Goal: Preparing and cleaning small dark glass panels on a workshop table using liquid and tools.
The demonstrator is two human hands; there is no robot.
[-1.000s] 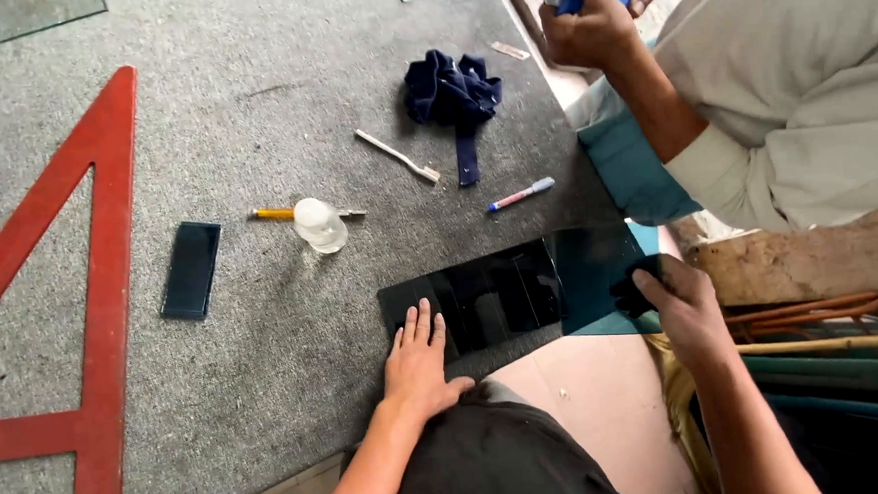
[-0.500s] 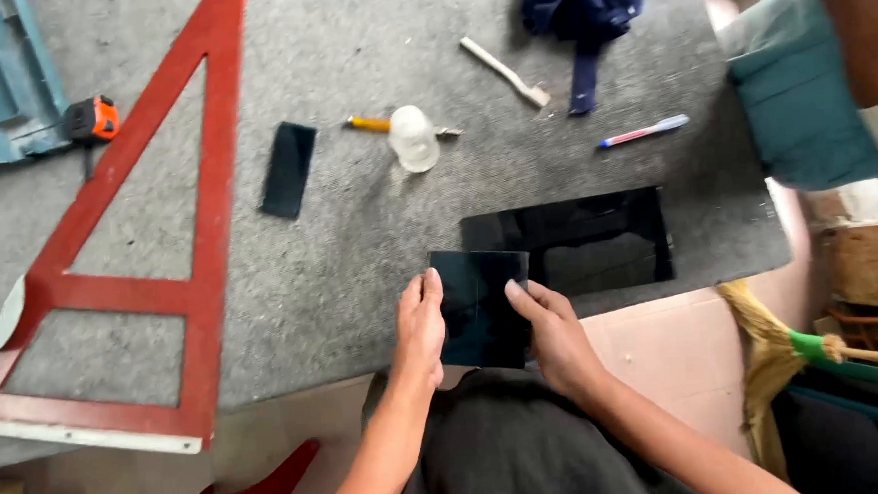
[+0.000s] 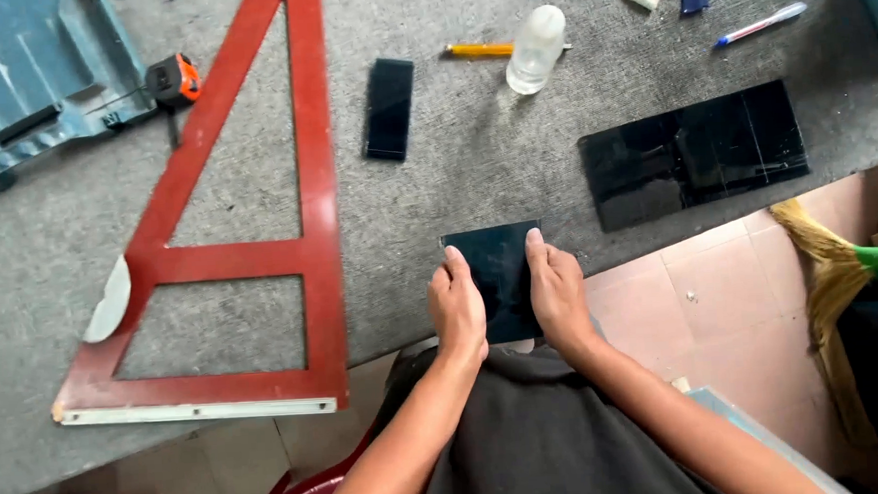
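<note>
A small dark glass piece [image 3: 497,270] lies at the near edge of the grey felt-covered table [image 3: 436,187], partly overhanging it. My left hand [image 3: 457,311] grips its left side and my right hand [image 3: 557,296] grips its right side, thumbs on top. A larger dark glass sheet [image 3: 694,153] rests flat on the table to the right, apart from both hands.
A big red triangular frame [image 3: 302,214] lies at the left. A dark phone [image 3: 391,108], a yellow pencil [image 3: 479,49], a small clear bottle [image 3: 536,48], a pen [image 3: 763,23] and an orange tape measure [image 3: 174,78] are farther back. A broom [image 3: 836,266] sits on the tiled floor at right.
The view has swung left and down. My hands have slid the small glass piece left along the table edge, away from the larger sheet, and both now hold its sides.
</note>
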